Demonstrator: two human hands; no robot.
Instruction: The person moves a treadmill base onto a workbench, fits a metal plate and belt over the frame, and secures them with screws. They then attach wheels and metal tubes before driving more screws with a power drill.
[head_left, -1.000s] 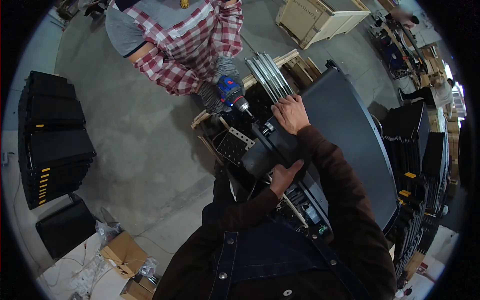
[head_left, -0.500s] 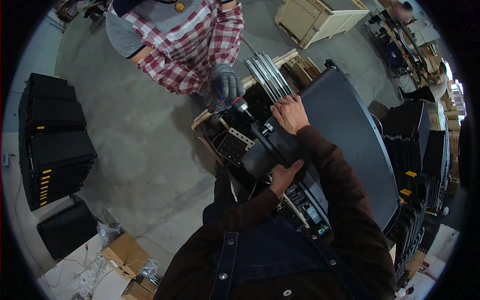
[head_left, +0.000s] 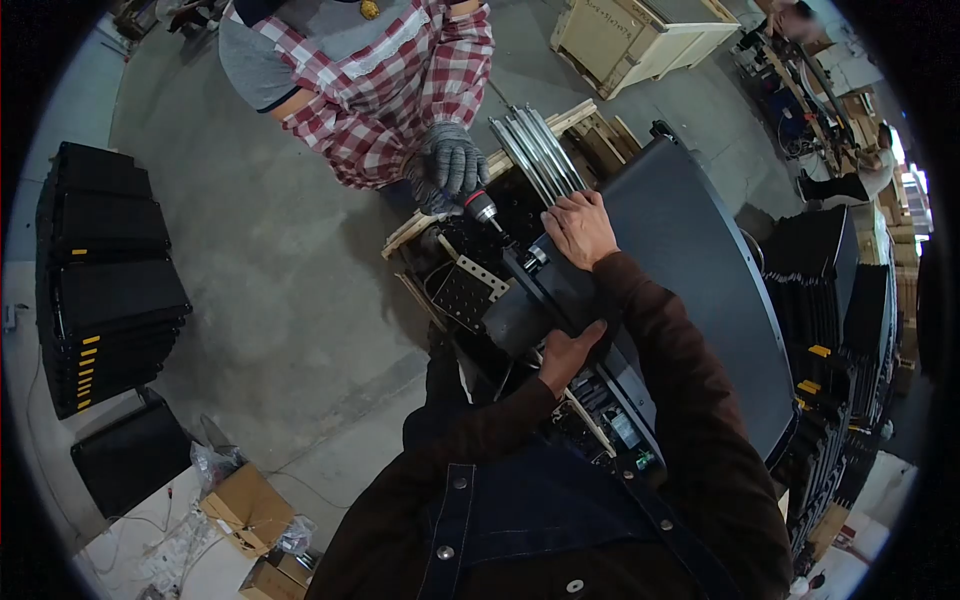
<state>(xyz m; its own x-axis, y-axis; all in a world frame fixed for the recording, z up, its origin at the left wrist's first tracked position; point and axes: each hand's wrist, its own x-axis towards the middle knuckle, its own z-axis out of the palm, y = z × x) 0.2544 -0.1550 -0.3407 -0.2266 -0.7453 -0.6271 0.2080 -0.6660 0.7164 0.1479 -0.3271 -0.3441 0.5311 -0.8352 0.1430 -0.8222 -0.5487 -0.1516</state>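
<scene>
My right hand (head_left: 582, 230), fingers bent together, grips the upper end of a dark metal part (head_left: 525, 318), close to a bundle of silver bars (head_left: 535, 150). Lower down, my left hand (head_left: 570, 357) holds the same part, with its thumb on top and its other fingers mostly hidden beneath. A co-worker in grey gloves (head_left: 450, 165) holds a power driver (head_left: 481, 207), its bit pointing at the part's upper left end. Beside my hands is a large dark curved panel (head_left: 690, 260). A perforated plate (head_left: 467, 297) lies left of the part.
Stacked black panels (head_left: 115, 270) stand at the left, and more stacks (head_left: 810, 260) at the right. A wooden crate (head_left: 630, 45) is at the top. Cardboard boxes (head_left: 250, 507) sit at the lower left. Another person (head_left: 870, 175) is far off at the right.
The co-worker's torso and sleeves have shifted slightly right, and the gloved hands have moved a little on the driver. My hands hold the same positions.
</scene>
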